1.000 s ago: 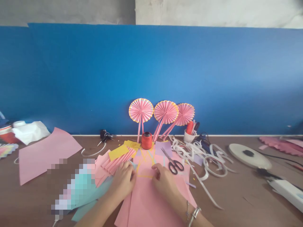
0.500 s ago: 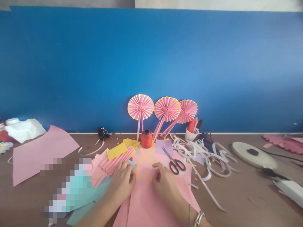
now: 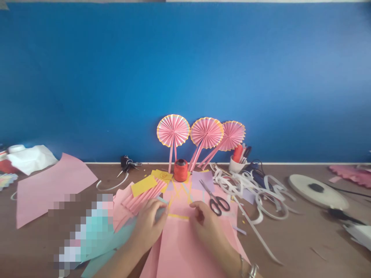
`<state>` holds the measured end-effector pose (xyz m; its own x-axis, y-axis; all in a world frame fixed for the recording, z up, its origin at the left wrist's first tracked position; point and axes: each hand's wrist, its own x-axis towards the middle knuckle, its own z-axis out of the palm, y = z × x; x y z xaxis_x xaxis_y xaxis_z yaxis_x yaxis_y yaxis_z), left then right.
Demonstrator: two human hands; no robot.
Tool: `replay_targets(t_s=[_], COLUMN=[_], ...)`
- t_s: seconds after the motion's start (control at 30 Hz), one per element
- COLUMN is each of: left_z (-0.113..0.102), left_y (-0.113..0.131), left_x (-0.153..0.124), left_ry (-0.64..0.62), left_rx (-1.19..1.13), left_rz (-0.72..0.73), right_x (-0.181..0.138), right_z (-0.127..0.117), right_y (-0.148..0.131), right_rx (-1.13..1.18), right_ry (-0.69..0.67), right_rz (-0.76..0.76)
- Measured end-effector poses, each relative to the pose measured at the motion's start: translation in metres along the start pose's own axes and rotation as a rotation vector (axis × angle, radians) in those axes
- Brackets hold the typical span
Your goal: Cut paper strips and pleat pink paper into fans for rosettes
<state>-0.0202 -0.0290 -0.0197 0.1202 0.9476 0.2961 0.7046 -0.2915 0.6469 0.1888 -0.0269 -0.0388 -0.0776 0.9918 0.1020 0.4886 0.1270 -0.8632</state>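
Paper (image 3: 178,251), pink, smooth and rectangular, spreads from my left hand (image 3: 149,223), thumb and fingertips apart, to beneath my curled right hand (image 3: 211,231), whose closure I can't tell, so I'd press lightly against creasing.

- Desk (image 3: 292,235), clock read from the gap between the hands: left hand (image 3: 149,222) at 9, right hand (image 3: 206,224) at 3, fingers loosely curled.
- Pink sheets (image 3: 185,247): 6 o'clock.
- Pleated paper (image 3: 149,196): 10, near the left hand, yellow card (image 3: 143,185) on it.
- Red spool (image 3: 181,172): 12; fans (image 3: 173,130) behind, 12 to 1.
- Scissors (image 3: 213,196): 2.
- White ribbon (image 3: 236,186): tangled, farther out, 2 to 3.
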Motion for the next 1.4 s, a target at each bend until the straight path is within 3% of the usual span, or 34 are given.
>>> replay_targets(t_s=[0.3,0.37,0.47,0.57,0.73,0.87,0.97,1.03,1.1,1.27,1.4], left_z=[-0.003,-0.002,0.000,0.007,0.022,0.024,0.031,0.040,0.047,0.048,0.041], left_y=[0.008,0.010,0.022,0.037,0.048,0.048,0.042,0.038,0.035,0.037,0.040], left_x=[0.000,-0.003,-0.012,-0.023,-0.029,-0.029,-0.029,-0.029,-0.028,-0.027,-0.027], left_ry=[-0.126,-0.086,-0.067,-0.270,-0.423,-0.417,-0.404,-0.388,-0.403,-0.445,-0.477], left_rx=[0.167,0.200,0.247,0.211,0.325,0.349,0.399,0.430,0.474,0.557,0.506], left_rz=[-0.025,0.031,0.248,0.493,0.479,0.413,0.511,0.599,0.624,0.566,0.496], right_x=[0.000,0.000,0.001,0.001,-0.001,0.007,0.018,0.024,0.029,0.044,0.067], right_z=[-0.006,-0.007,-0.008,-0.007,-0.006,-0.018,-0.034,-0.043,-0.049,-0.048,-0.041], right_y=[-0.003,-0.004,-0.005,-0.006,-0.010,-0.007,-0.001,0.002,0.002,-0.015,-0.033], right_rx=[0.021,0.028,0.050,0.040,0.092,0.204,0.283,0.237,0.072,-0.639,-0.788], right_ry=[0.046,0.080,0.099,0.059,0.030,0.166,0.312,0.339,0.279,-0.066,-0.224], right_rz=[-0.015,-0.004,-0.016,-0.015,0.038,0.098,0.129,0.106,0.055,-0.209,-0.399])
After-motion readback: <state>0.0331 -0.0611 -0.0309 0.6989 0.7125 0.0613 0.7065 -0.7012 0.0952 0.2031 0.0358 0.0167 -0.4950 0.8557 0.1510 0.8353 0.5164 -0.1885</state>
